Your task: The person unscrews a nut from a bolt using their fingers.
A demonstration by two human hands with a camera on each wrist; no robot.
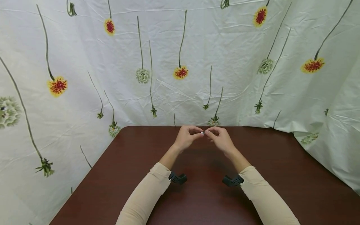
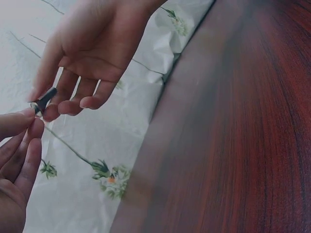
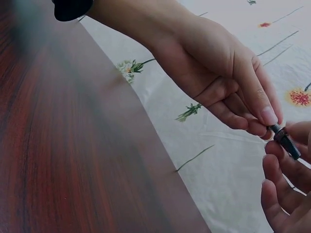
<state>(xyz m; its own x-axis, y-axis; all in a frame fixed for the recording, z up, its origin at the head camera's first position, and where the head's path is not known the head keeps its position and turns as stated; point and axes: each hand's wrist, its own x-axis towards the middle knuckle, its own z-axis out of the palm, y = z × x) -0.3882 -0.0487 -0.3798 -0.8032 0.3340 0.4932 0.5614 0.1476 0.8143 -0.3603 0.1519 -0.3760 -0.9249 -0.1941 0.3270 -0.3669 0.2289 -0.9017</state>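
Observation:
Between the two hands, raised over the far part of the table, is a small threaded bolt (image 3: 290,147) with a dark, wider collar around it. My left hand (image 1: 185,137) pinches one end of it between thumb and fingertips. At the other end, the thumb and fingers of my right hand (image 1: 222,140) grip it. In the left wrist view the bolt (image 2: 44,100) shows a dark shaft and a shiny, flared end at the left fingertips. Fingertips cover parts of it, and in the head view it is tiny.
A dark reddish-brown wooden table (image 1: 202,200) lies under both forearms. Behind it and at its sides hangs a white cloth (image 1: 239,47) printed with flowers. Each wrist carries a black strap, such as the left strap (image 1: 177,178) and the right strap (image 1: 232,181).

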